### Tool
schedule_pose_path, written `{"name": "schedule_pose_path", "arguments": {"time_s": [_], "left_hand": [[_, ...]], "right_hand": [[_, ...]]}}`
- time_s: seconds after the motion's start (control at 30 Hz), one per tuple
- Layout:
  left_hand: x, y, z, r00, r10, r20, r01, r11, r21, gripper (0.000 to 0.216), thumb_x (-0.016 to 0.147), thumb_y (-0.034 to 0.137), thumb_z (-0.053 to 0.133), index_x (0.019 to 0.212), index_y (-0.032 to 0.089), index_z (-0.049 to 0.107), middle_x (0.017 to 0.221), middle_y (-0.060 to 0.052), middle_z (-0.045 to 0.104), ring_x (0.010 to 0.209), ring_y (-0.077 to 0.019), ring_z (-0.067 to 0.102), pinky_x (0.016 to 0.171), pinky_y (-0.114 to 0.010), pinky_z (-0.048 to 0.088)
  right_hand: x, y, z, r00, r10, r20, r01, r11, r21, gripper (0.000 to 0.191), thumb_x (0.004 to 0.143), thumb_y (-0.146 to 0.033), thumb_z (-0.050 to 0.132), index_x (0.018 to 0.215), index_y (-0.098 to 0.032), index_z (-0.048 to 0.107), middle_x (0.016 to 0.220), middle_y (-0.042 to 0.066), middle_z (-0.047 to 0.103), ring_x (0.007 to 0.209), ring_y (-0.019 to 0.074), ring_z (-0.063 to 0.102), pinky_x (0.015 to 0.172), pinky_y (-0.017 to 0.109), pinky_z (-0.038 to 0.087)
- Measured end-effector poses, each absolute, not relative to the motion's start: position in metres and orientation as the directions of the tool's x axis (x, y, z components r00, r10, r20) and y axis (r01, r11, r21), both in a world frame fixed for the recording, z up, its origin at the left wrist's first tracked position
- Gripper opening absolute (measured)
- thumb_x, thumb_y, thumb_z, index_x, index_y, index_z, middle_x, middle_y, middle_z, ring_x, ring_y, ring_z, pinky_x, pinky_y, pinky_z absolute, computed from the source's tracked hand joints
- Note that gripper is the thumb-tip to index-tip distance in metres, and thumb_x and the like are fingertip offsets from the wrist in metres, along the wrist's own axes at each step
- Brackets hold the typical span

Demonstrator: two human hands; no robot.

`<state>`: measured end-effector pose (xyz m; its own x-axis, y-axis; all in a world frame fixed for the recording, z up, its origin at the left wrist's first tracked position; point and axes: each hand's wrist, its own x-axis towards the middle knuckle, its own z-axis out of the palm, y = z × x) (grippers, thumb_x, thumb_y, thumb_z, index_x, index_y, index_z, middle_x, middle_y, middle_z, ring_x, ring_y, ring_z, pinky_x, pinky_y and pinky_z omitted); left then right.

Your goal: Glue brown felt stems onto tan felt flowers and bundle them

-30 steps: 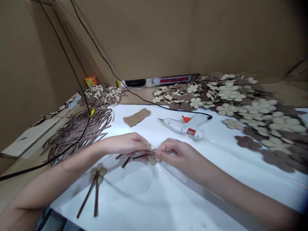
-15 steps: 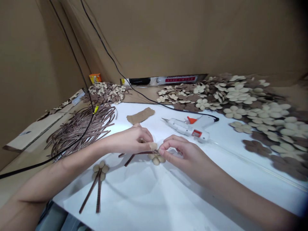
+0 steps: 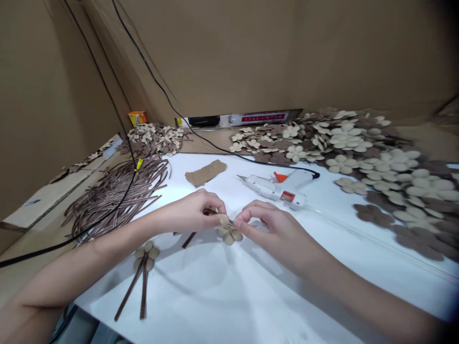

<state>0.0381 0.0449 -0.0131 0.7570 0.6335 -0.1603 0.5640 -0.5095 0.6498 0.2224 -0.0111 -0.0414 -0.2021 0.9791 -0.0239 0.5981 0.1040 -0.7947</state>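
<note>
My left hand (image 3: 195,210) is closed in a pinch on brown ribbon strips (image 3: 188,240) and on the edge of a beige flower cutout (image 3: 228,233) that lies on the white table (image 3: 222,296). Just right of the flower, my right hand (image 3: 268,227) pinches its other side with curled fingers. Both hands meet over the flower at the table's middle. A white glue gun (image 3: 276,188) with an orange trigger lies just beyond my right hand.
A finished flower with two ribbon tails (image 3: 143,267) lies at the near left. A bundle of brown ribbon strips (image 3: 114,196) and a black cable (image 3: 71,239) sit left. Piles of beige and brown flower cutouts (image 3: 358,153) fill the right and back. A cardboard scrap (image 3: 205,173) lies behind.
The ribbon strips have been drawn in closer under my left hand. Both hands stay pinched at the flower, with only small finger shifts.
</note>
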Motion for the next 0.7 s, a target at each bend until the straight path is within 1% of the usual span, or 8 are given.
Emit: {"name": "schedule_pose_path", "arguments": {"time_s": [0.13, 0.2, 0.3, 0.43, 0.57, 0.7], "left_hand": [[0.041, 0.038, -0.018, 0.710, 0.689, -0.148, 0.632, -0.530, 0.566, 0.017, 0.081, 0.024, 0.047, 0.073, 0.018, 0.060, 0.075, -0.001, 0.059, 0.085, -0.0165, 0.049, 0.079, -0.027, 0.037], [0.042, 0.036, -0.022, 0.687, 0.715, -0.131, 0.652, -0.527, 0.545, 0.015, 0.080, 0.025, 0.048, 0.071, 0.018, 0.059, 0.074, -0.001, 0.058, 0.085, -0.0172, 0.047, 0.077, -0.027, 0.037], [0.042, 0.036, -0.029, 0.686, 0.720, -0.107, 0.649, -0.539, 0.537, 0.013, 0.079, 0.025, 0.051, 0.071, 0.018, 0.058, 0.076, -0.001, 0.057, 0.086, -0.0177, 0.045, 0.077, -0.027, 0.037], [0.043, 0.036, -0.035, 0.691, 0.717, -0.091, 0.635, -0.543, 0.550, 0.015, 0.080, 0.027, 0.053, 0.068, 0.018, 0.057, 0.079, -0.001, 0.058, 0.087, -0.0177, 0.044, 0.077, -0.027, 0.037], [0.043, 0.036, -0.037, 0.707, 0.702, -0.083, 0.623, -0.563, 0.543, 0.017, 0.082, 0.026, 0.051, 0.069, 0.017, 0.057, 0.079, -0.002, 0.058, 0.086, -0.0176, 0.044, 0.078, -0.028, 0.037], [0.041, 0.038, -0.039, 0.725, 0.684, -0.081, 0.616, -0.592, 0.520, 0.018, 0.083, 0.025, 0.049, 0.069, 0.017, 0.057, 0.079, -0.002, 0.056, 0.086, -0.0178, 0.044, 0.078, -0.029, 0.037]], "right_hand": [[0.220, -0.012, -0.041, -0.193, 0.978, -0.076, 0.624, 0.063, -0.779, 0.018, 0.077, -0.026, 0.051, 0.063, -0.024, 0.062, 0.086, 0.001, 0.063, 0.091, 0.0214, 0.052, 0.077, 0.034, 0.040], [0.220, -0.012, -0.041, -0.191, 0.978, -0.080, 0.655, 0.066, -0.753, 0.017, 0.078, -0.024, 0.050, 0.065, -0.024, 0.062, 0.084, 0.000, 0.063, 0.091, 0.0214, 0.051, 0.078, 0.034, 0.040], [0.219, -0.014, -0.042, -0.200, 0.977, -0.077, 0.717, 0.092, -0.691, 0.017, 0.080, -0.022, 0.049, 0.067, -0.024, 0.061, 0.079, 0.000, 0.063, 0.087, 0.0215, 0.050, 0.074, 0.034, 0.040], [0.216, -0.017, -0.044, -0.241, 0.970, -0.027, 0.770, 0.174, -0.614, 0.019, 0.082, -0.018, 0.048, 0.068, -0.023, 0.060, 0.074, 0.001, 0.063, 0.081, 0.0215, 0.049, 0.068, 0.033, 0.041], [0.215, -0.019, -0.049, -0.292, 0.956, 0.042, 0.783, 0.264, -0.563, 0.021, 0.085, -0.015, 0.046, 0.069, -0.022, 0.058, 0.070, 0.002, 0.061, 0.076, 0.0210, 0.048, 0.064, 0.032, 0.041], [0.216, -0.021, -0.054, -0.333, 0.935, 0.119, 0.790, 0.346, -0.506, 0.020, 0.086, -0.015, 0.045, 0.070, -0.021, 0.057, 0.069, 0.003, 0.059, 0.073, 0.0204, 0.046, 0.064, 0.033, 0.040]]}}
